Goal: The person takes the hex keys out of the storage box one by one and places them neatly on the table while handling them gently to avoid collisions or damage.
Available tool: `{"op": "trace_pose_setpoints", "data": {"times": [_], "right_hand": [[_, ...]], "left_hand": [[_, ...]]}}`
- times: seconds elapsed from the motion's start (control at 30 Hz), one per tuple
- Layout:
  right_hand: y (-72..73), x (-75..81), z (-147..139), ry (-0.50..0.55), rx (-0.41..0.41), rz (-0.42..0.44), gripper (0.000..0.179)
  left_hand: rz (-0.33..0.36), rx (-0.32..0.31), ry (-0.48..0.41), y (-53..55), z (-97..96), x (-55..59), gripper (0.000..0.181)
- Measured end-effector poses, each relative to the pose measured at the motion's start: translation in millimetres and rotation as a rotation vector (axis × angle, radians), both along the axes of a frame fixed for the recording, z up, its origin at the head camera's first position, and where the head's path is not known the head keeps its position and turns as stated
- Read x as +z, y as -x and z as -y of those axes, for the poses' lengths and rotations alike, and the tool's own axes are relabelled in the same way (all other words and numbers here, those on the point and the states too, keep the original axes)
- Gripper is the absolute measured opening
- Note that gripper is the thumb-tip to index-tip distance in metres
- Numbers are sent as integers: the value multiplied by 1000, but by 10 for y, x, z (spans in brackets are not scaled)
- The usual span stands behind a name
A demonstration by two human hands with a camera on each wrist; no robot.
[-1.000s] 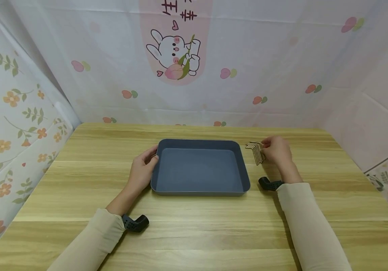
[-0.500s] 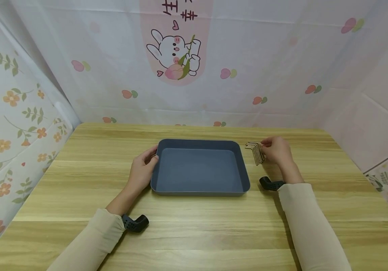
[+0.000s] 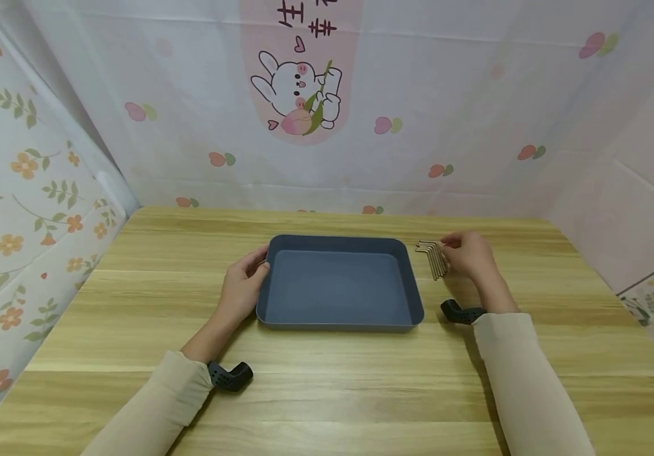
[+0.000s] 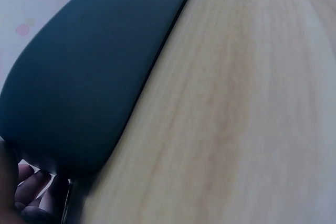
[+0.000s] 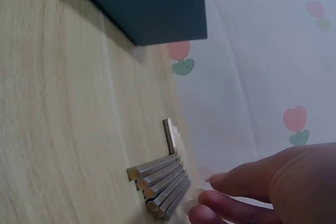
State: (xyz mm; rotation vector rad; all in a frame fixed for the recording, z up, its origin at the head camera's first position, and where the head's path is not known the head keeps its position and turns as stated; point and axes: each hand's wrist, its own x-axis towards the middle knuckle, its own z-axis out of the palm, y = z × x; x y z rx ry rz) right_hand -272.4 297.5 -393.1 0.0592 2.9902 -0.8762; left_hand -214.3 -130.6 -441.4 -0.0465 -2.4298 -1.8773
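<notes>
A dark blue-grey rectangular tray lies on the wooden table. At its left side my left hand holds the wall, the thumb at the rim; in the left wrist view the fingers show below the tray's dark outer wall. To the right of the tray several L-shaped hex keys lie nested in a row. My right hand is at their right edge with its fingertips right beside the outermost key. Hexagonal ends of the keys face the right wrist camera.
The wooden table reaches back to a white printed curtain. A flowered cloth hangs along the left side. Black wrist cameras are strapped to the left wrist and right wrist.
The head view has shifted slightly. My left hand stays at the tray, and my right hand stays beside the hex keys with hardly any movement.
</notes>
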Motion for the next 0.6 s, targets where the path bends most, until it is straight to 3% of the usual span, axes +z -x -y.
{"op": "trace_pose_setpoints", "data": {"times": [0.3,0.5,0.6], "right_hand": [[-80,207,105,50,62,-6,44],[-208,317,144,-44,128,-119,41],[-267,377,155,-89,155,-134,44]], "left_hand": [[11,14,-16,34,-23,-22,45],[74,21,-35,60,-71,33,46],[103,-14,-32,60,-67,104,49]]}}
